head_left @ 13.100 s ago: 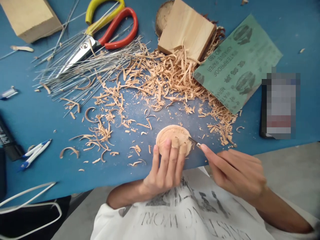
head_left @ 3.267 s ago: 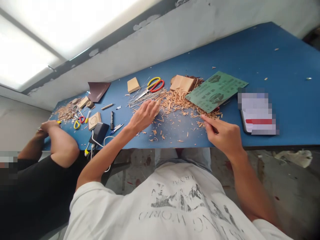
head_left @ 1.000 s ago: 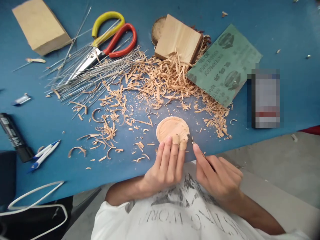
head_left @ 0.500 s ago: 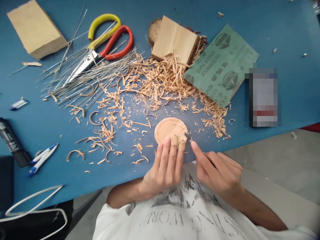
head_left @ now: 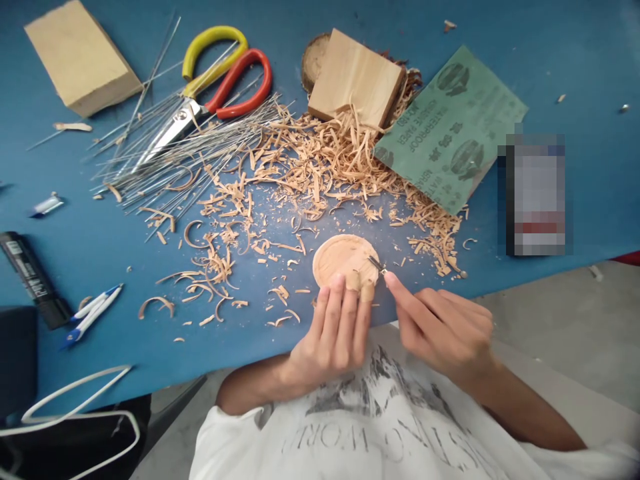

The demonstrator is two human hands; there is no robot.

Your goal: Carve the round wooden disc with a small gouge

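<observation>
A round, pale wooden disc (head_left: 336,255) with a carved line inside its rim lies on the table near the front edge. My left hand (head_left: 337,333) holds it down, its straight fingers laid over the near edge; two fingertips wear tan coverings, and the thumb is hidden. My right hand (head_left: 445,330) is closed around a slim carving gouge (head_left: 377,265), with the index finger stretched along it. The tool's dark metal tip touches the disc's right part. Most of the handle is hidden inside the hand.
Curled wood shavings (head_left: 320,160) spread beyond the disc. Around them lie scissors (head_left: 220,80), thin metal rods (head_left: 200,147), wooden blocks (head_left: 357,77), green sandpaper (head_left: 453,130) and a blurred phone-like object (head_left: 537,193). At left are a black marker (head_left: 35,280) and a white cable (head_left: 80,417).
The view has shifted slightly, so everything sits a little farther right. On the disc, the gouge tip has moved slightly away from me and inward. My left hand keeps its place on the disc.
</observation>
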